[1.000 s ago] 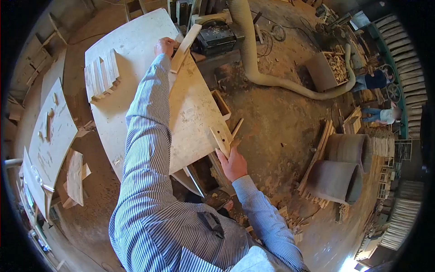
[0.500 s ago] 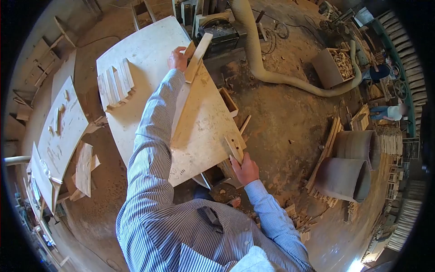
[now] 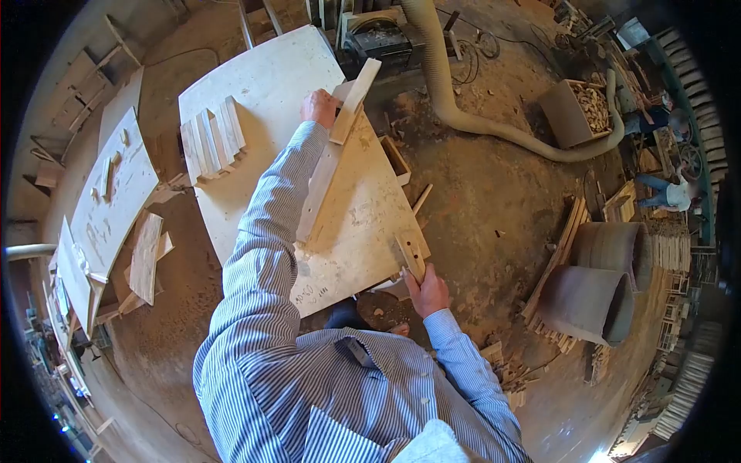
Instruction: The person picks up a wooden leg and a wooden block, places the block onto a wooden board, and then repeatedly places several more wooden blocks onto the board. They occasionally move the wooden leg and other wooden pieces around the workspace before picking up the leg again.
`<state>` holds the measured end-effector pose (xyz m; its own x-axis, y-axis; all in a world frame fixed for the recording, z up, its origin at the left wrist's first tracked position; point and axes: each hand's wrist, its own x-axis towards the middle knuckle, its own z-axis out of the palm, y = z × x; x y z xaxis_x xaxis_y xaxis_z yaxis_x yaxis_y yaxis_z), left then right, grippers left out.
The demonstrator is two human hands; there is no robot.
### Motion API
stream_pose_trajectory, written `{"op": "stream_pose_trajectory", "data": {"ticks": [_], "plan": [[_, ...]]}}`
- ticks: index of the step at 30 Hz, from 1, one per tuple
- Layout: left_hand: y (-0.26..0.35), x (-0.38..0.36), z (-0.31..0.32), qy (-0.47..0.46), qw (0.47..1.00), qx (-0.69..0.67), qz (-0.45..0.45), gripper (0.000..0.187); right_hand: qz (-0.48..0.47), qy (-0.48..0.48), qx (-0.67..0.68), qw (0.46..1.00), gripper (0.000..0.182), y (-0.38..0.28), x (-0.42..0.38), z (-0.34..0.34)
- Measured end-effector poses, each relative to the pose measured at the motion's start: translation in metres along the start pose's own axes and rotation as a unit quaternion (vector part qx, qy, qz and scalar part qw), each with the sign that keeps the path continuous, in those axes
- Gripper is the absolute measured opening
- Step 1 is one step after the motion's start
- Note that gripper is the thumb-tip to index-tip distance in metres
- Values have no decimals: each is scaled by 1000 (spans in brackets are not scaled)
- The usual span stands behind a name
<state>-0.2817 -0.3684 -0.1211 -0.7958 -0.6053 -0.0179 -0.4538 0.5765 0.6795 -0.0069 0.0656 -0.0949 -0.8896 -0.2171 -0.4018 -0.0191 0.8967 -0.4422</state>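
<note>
The pale bench (image 3: 363,231) fills the middle of my view. On its left side lies a group of wooden slats (image 3: 212,139); a long board (image 3: 319,185) lies slantwise across the middle, its far part overlapped by 1 shorter bar (image 3: 359,96). My left hand (image 3: 319,108) rests beside that overlap, fingers bent; I cannot tell whether it grips. My right hand (image 3: 428,293) is closed around the near end of a holed piece (image 3: 411,258) at the bench's near right corner. Uneven pressure could skew the long board; a loosened grip could drop the holed piece.
</note>
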Motion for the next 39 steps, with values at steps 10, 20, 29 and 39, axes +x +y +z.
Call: {"op": "stream_pose_trajectory", "data": {"ticks": [10,20,29,39], "plan": [[6,19,24,46,995,-77,-36,26,-4,15,19,1000,59,19,-14,6],[15,35,35,66,986,-135,-67,22,14,-6,-15,1000,66,13,-8,7],[21,62,25,87,985,-129,-70,24,0,14,-21,1000,57,-16,18,-1],[13,132,17,100,985,-117,-73,23,-8,23,-11,1000,57,-66,68,-6]]}}
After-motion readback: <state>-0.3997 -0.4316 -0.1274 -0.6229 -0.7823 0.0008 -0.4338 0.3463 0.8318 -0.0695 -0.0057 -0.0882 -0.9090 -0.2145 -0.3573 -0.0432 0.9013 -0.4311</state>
